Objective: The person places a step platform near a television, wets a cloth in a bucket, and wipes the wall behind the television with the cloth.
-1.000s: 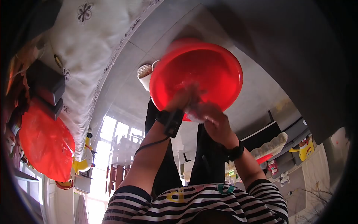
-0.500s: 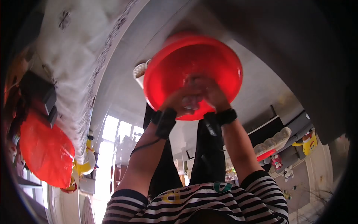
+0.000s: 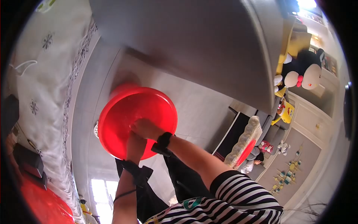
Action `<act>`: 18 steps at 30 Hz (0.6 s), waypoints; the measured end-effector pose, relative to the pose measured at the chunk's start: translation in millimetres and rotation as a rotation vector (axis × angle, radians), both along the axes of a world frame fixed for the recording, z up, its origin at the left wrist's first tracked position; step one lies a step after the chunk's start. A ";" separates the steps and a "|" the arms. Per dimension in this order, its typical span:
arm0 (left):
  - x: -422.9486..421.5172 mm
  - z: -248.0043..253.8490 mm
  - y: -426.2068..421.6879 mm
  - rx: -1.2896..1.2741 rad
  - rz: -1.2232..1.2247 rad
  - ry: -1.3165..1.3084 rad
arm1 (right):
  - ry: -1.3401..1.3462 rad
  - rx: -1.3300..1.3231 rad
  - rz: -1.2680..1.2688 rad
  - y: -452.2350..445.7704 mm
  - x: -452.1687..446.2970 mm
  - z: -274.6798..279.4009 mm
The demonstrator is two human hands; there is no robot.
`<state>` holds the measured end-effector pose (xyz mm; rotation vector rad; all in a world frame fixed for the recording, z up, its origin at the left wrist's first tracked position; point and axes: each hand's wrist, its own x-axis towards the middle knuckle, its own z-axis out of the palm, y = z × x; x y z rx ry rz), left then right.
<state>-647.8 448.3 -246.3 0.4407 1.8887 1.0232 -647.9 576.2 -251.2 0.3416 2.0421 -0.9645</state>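
A round red plastic basin point(image 3: 164, 108) stands in front of my legs on the grey floor. Both hands are together inside it, near its lower middle. My right hand point(image 3: 147, 128) reaches in from the right, its fingers curled downward against or around the other hand; whatever is in them stays hidden. My left hand point(image 3: 136, 145) comes up from below, and its fingers are covered by the right hand. Black devices are strapped to both wrists. Something clear or shiny shows faintly in the basin, too indistinct to name.
A large grey furniture panel point(image 3: 194, 44) juts in above the basin. A white cloth with flower trim point(image 3: 48, 74) hangs at left. A white ribbed object point(image 3: 96, 130) peeks out beside the basin. Plush toys point(image 3: 302, 72) and a cushioned seat point(image 3: 248, 138) are at right.
The view has swung, so the basin sits lower and farther left. My hands stay together inside it; the right hand now lies over the left.
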 end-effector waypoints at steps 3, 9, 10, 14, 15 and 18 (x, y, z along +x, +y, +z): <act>-21.2 51.0 17.2 -0.041 0.264 -0.161 | 0.037 0.020 -0.118 3.4 0.2 11.9; -63.9 58.5 -6.1 0.015 0.607 -1.326 | 0.502 -0.117 -0.477 15.3 -10.9 95.1; -72.3 63.4 -4.6 -0.049 0.689 -1.523 | 0.512 -0.092 -0.480 19.0 -12.8 107.3; -82.3 93.2 -4.7 0.009 0.554 -1.540 | 0.868 0.117 0.182 33.4 -15.9 136.2; -84.9 99.9 -2.0 0.055 0.370 -1.546 | 0.697 -0.034 0.265 35.8 -18.4 140.0; -91.9 115.5 10.9 0.006 0.119 -1.406 | 0.880 -0.021 0.262 35.2 -24.4 135.7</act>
